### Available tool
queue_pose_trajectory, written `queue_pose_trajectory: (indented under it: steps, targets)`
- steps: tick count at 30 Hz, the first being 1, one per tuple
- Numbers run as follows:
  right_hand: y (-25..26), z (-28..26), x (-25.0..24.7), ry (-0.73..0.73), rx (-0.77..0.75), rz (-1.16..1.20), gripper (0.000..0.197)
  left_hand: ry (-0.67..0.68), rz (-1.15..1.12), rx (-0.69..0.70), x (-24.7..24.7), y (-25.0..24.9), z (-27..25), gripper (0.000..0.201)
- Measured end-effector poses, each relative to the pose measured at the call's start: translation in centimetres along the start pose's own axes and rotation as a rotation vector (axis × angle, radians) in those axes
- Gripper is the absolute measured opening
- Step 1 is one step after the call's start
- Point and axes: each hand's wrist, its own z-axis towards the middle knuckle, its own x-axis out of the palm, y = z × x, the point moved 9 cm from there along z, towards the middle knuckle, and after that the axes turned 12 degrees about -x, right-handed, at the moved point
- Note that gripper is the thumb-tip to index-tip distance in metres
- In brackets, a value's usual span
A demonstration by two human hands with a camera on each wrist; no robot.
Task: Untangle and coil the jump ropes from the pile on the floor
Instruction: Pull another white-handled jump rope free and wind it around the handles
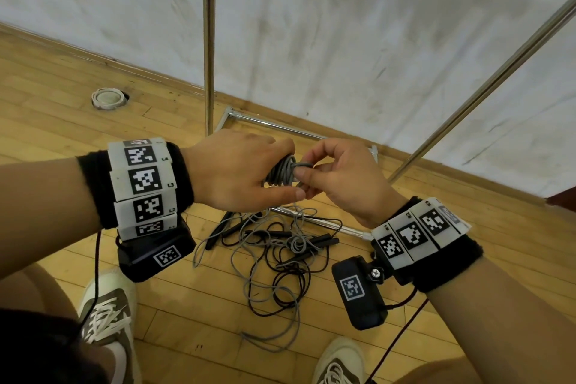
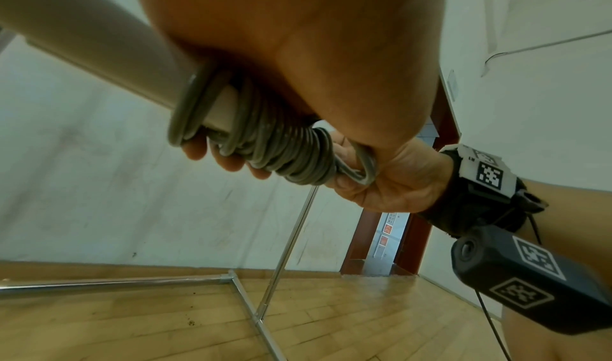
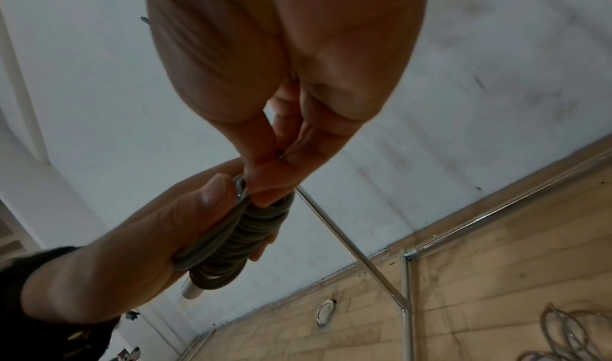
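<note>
Your left hand (image 1: 237, 171) grips the coiled grey jump rope on its pale handles (image 2: 265, 141), so let your right hand (image 1: 336, 178), pinching the loose end, tuck it tightly under the last turn.

Wooden floor (image 1: 187, 305) under tangled ropes (image 1: 274, 256).

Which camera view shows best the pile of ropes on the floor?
The head view: the whole pile of ropes, grey and black, lies on the floor below both hands. The right wrist view shows only a few loops at its lower right edge. The left wrist view shows none of it.
</note>
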Motion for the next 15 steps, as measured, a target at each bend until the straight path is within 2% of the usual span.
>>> queue_pose_trajectory:
  steps: [7,10,15]
  targets:
    - [0.2,0.3,-0.2,-0.060,-0.047,0.014,0.014,0.077,-0.056,-0.079,1.0,0.7,0.2,0.058]
    - [0.3,0.2,0.1,-0.006,-0.037,0.122,0.015,0.090,-0.095,-0.118,0.9,1.2,0.3,0.048]
    - [0.9,0.0,0.0,0.102,-0.090,0.169,0.023,0.212,-0.274,-0.164,1.3,1.5,0.1,0.037]
